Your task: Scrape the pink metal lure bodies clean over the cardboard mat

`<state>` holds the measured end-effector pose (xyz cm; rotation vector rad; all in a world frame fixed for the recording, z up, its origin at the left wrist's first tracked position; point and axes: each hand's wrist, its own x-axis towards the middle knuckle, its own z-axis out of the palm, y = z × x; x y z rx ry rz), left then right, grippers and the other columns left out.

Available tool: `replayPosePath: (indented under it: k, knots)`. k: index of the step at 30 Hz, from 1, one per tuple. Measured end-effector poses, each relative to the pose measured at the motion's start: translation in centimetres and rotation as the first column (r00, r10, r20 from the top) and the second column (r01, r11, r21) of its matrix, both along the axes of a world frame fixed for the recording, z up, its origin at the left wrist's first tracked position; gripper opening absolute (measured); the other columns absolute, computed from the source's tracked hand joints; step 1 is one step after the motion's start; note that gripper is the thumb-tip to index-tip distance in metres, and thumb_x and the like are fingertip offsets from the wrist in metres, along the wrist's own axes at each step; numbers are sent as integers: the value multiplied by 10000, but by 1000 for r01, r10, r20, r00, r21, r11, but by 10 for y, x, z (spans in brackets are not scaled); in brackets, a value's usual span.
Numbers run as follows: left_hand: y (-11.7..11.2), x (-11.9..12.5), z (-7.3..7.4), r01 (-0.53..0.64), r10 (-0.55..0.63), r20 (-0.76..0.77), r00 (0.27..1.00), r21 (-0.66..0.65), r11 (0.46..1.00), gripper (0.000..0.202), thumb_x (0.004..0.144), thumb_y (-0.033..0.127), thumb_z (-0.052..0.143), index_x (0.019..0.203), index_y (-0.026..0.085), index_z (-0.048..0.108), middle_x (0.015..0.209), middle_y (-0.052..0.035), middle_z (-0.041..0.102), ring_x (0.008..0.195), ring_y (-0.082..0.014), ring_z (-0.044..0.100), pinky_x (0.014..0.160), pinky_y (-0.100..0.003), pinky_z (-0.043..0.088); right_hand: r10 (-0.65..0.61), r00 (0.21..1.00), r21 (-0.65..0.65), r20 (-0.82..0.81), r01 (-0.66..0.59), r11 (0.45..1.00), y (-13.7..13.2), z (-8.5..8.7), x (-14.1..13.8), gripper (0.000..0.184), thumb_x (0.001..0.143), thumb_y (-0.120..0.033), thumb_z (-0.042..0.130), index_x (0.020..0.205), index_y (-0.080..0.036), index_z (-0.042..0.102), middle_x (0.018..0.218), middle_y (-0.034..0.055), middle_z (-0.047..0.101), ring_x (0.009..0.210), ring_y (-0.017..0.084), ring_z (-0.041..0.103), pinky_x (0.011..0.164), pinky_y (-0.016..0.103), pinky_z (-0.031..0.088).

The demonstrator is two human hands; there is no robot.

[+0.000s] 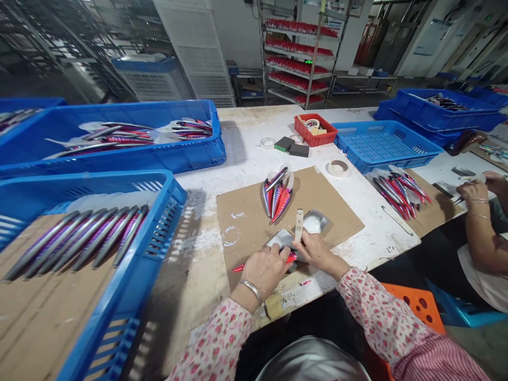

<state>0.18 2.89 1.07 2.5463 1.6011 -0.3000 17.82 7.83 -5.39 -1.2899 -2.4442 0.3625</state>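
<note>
My left hand [262,271] is closed over a slim red fishing lure [238,268], whose pointed end sticks out to the left. My right hand [317,251] pinches a flat, pale stick-like tool [299,222] with dark marks on it, held upright close to the lure. The tool's lower end is hidden by my fingers. Under and beside my hands are shiny grey sheets, one with a white patch [315,224]. A small group of red, purple and silver lures [278,193] lies beyond them on a cardboard sheet [337,203].
Blue crates [166,198] with lures stand on the left. Dark blocks [299,151], a tape roll [338,168], a red box [323,138] and a blue basket [391,161] stand farther back. At right, a co-worker's hands [474,191] are near more lures [397,193].
</note>
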Motion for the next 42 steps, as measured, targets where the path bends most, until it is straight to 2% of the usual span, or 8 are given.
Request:
replayPosePath:
  k: [6, 11, 19, 26, 33, 37, 40, 42]
  knots:
    - [-1, 0, 1, -3, 3, 8, 1000, 8, 1000, 327, 964, 398, 439, 1180, 192, 574, 1019, -122, 649, 879, -274, 666, 663, -344, 512, -52, 997, 50, -53, 54, 997, -1, -8, 0, 342, 1007, -414, 338, 1078, -127, 511, 759, 91, 636, 631, 209, 604, 572, 293, 406]
    - [-1, 1, 2, -3, 3, 1, 1000, 10, 1000, 324, 960, 399, 448, 1165, 187, 582, 1003, -124, 651, 886, -279, 671, 668, -345, 518, 5, 985, -47, -172, -13, 999, 4, 2, 6, 247, 1003, -375, 348, 1001, -183, 503, 722, 27, 608, 631, 177, 588, 586, 267, 383]
    - [0, 0, 0, 2, -2, 5, 1000, 11, 1000, 352, 964, 407, 428, 1203, 190, 571, 1008, -131, 641, 886, -278, 670, 666, -348, 516, -48, 996, -29, -75, 46, 998, 2, 0, -1, 285, 994, -417, 377, 1003, -162, 505, 783, 73, 642, 657, 196, 602, 591, 265, 353]
    - [-1, 1, 0, -1, 1, 2, 1000, 15, 1000, 347, 958, 400, 439, 1202, 193, 575, 996, -130, 630, 872, -279, 667, 655, -348, 508, -18, 962, -130, -271, -18, 991, 4, 4, 6, 222, 994, -373, 378, 999, -192, 507, 753, 30, 625, 650, 182, 590, 605, 262, 398]
    - [-1, 1, 4, -14, 14, 12, 1000, -8, 1000, 338, 960, 393, 441, 1193, 191, 580, 1014, -137, 636, 909, -279, 665, 689, -350, 519, -17, 987, -115, -161, -1, 993, 3, 6, 2, 210, 987, -380, 409, 986, -193, 505, 759, 25, 618, 666, 177, 597, 602, 255, 385]
    - [-1, 1, 3, -10, 10, 1, 1000, 0, 1000, 343, 965, 388, 434, 1213, 195, 569, 1004, -132, 641, 906, -281, 667, 689, -353, 523, -132, 952, -92, -277, 110, 990, 3, -1, -1, 252, 983, -413, 397, 997, -187, 508, 778, 48, 623, 681, 190, 609, 619, 277, 427]
    - [-2, 0, 0, -7, 7, 0, 1000, 9, 1000, 350, 968, 381, 432, 1243, 201, 552, 1017, -125, 638, 907, -274, 667, 683, -345, 524, -310, 807, -162, -503, 264, 951, 11, -5, 10, 316, 995, -461, 325, 995, -196, 499, 752, 23, 603, 646, 163, 588, 601, 265, 446]
    - [-3, -1, -2, -10, 10, 3, 1000, 12, 1000, 366, 966, 380, 439, 1277, 212, 534, 1030, -126, 632, 906, -268, 666, 681, -341, 522, -438, 752, -218, -493, 381, 899, 21, -5, 28, 351, 992, -474, 293, 983, -195, 506, 738, 17, 595, 639, 159, 577, 584, 260, 442]
